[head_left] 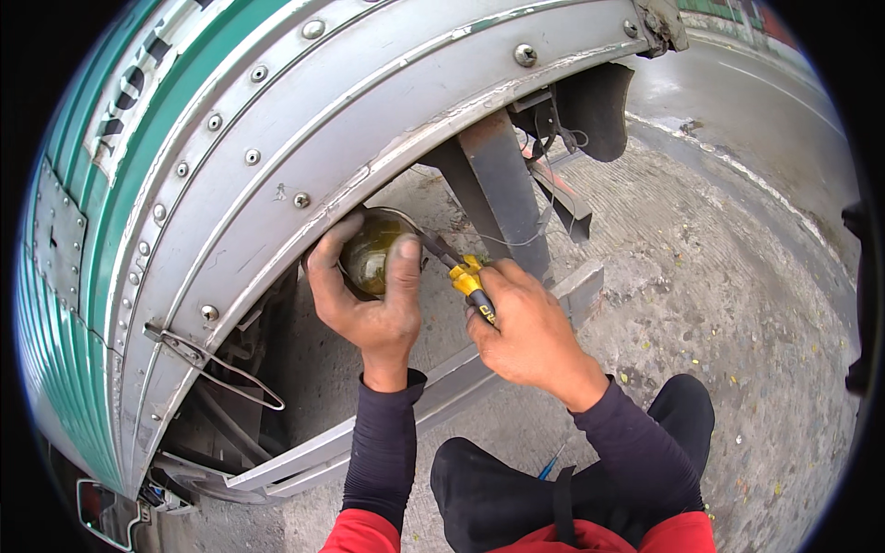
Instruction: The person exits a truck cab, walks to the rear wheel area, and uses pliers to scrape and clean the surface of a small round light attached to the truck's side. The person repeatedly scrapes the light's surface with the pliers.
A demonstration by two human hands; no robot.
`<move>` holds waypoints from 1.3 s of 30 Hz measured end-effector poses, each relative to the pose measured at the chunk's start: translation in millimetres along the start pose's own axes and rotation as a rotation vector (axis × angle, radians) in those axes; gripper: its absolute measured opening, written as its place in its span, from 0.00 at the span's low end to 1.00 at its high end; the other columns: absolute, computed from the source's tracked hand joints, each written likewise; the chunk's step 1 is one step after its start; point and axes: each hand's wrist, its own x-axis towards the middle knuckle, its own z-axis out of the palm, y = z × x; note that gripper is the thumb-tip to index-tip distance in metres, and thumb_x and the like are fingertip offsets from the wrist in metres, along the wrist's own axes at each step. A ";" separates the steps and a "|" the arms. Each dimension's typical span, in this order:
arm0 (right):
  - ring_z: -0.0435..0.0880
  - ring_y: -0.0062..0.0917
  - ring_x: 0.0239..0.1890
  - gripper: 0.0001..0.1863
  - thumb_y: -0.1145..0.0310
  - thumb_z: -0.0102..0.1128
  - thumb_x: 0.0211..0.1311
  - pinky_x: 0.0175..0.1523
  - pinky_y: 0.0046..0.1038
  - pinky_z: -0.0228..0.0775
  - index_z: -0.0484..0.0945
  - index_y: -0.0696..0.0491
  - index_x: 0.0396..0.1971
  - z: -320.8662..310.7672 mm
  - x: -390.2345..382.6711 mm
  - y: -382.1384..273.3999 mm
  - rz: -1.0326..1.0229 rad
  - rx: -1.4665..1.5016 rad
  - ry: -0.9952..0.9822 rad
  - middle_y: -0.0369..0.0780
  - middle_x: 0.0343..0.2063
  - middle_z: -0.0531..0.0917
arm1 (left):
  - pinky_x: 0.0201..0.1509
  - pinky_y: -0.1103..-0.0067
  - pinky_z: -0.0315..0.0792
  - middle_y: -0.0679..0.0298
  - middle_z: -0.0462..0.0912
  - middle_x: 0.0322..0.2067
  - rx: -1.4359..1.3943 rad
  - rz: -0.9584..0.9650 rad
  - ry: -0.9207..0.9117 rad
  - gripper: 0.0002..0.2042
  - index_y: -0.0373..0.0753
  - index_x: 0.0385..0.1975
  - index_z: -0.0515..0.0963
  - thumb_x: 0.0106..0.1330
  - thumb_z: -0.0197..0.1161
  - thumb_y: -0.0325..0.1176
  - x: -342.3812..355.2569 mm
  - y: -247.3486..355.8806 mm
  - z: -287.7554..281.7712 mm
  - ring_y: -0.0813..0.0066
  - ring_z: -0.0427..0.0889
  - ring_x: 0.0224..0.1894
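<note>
My left hand (369, 304) grips a round, glassy, yellowish-green lamp (373, 258) by its rim, thumb on the right side and fingers on the left. The lamp sits just under the lower edge of a grey metal vehicle body panel (323, 157). In my right hand (525, 323) are pliers (467, 276) with yellow and black handles. Their dark jaws reach the upper right rim of the lamp; whether they bite on anything cannot be made out. A thin wire (524, 243) runs to the right of the jaws toward the frame.
An upright grey steel beam (502, 189) stands behind the pliers. A long metal rail (442, 392) crosses below my hands. From the panel hangs a bent wire loop (240, 373). A thin blue tool (551, 463) shows by my legs. Concrete ground (701, 304) borders a road (737, 88).
</note>
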 end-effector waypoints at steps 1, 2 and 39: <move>0.81 0.50 0.48 0.17 0.70 0.64 0.59 0.51 0.48 0.74 0.79 0.63 0.45 2.7 -1.4 -1.3 -0.030 -0.061 0.042 0.52 0.45 0.80 | 0.51 0.73 0.74 0.57 0.79 0.47 0.052 -0.039 -0.059 0.32 0.32 0.55 0.75 0.54 0.83 0.38 -5.9 -4.1 -6.0 0.64 0.81 0.46; 0.82 0.49 0.47 0.18 0.69 0.65 0.59 0.51 0.47 0.75 0.79 0.64 0.46 4.6 -1.4 -2.9 -0.061 -0.122 0.085 0.52 0.44 0.79 | 0.53 0.72 0.73 0.57 0.79 0.48 0.154 -0.007 -0.067 0.32 0.32 0.55 0.75 0.53 0.83 0.38 -6.5 -2.4 -8.3 0.63 0.80 0.47; 0.68 0.21 0.22 0.17 0.80 0.56 0.49 0.29 0.30 0.65 0.79 0.64 0.43 -21.6 23.2 18.5 0.083 0.381 -0.237 0.39 0.19 0.71 | 0.47 0.79 0.77 0.62 0.82 0.38 0.071 -0.035 -0.031 0.15 0.33 0.38 0.78 0.54 0.75 0.29 -4.4 -10.8 -1.2 0.75 0.83 0.38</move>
